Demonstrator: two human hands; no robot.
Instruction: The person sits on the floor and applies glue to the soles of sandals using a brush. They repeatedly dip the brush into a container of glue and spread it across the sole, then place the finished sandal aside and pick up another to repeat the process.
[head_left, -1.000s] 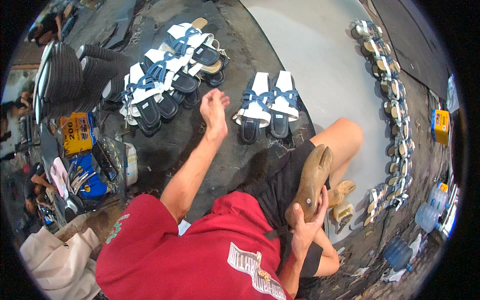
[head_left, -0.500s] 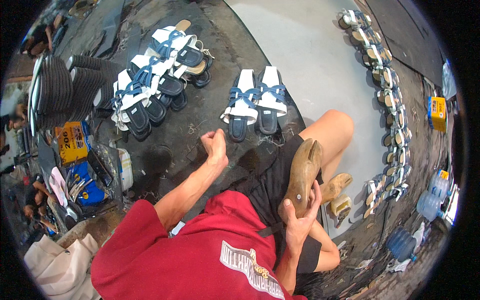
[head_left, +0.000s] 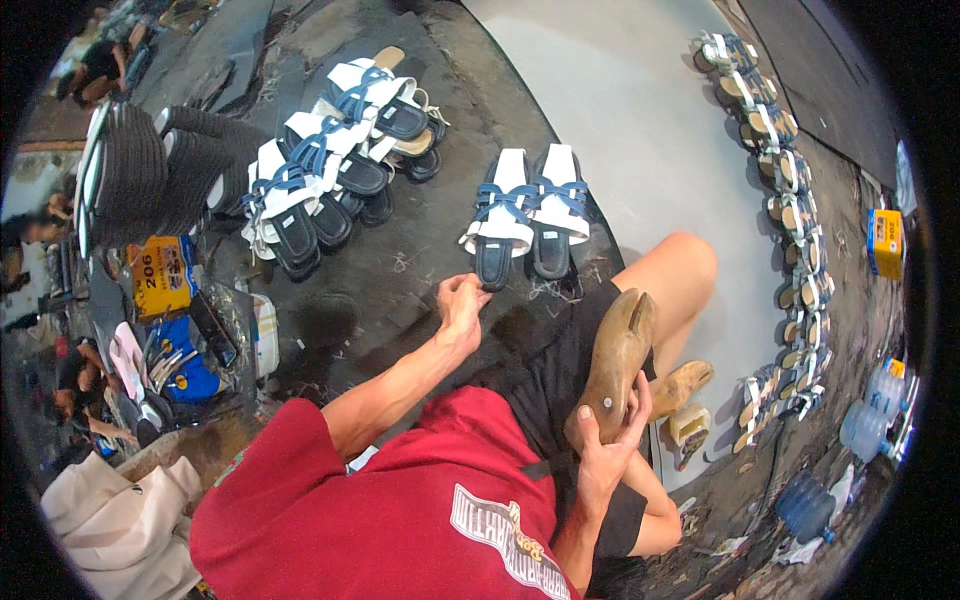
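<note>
My left hand [head_left: 463,308] is at the heel end of a white sandal [head_left: 507,178] with crossed blue straps and a black insole. Its fingers are bent together and pinch at the heel edge; the exact grip is partly hidden. Close beside stands the matching sandal [head_left: 558,180], toe pointing away from me. Against my thigh, my right hand [head_left: 612,440] grips a brown wooden shoe last [head_left: 622,345], with the thumb on top near a small metal disc. A second wooden last [head_left: 682,388] lies just beyond that hand, next to a pale yellowish block-like piece [head_left: 690,425].
Several more sandals lie in a heap [head_left: 340,150] at the left, beside stacks of black soles [head_left: 135,175]. A yellow box [head_left: 160,277] and a blue packet [head_left: 182,360] are nearer. A long row of sandals [head_left: 795,215] lines the right; water bottles [head_left: 875,405] stand beyond it.
My left hand has moved right to the heel of the nearer sandal. My right hand keeps its hold on the last. The whole view has shifted slightly.
</note>
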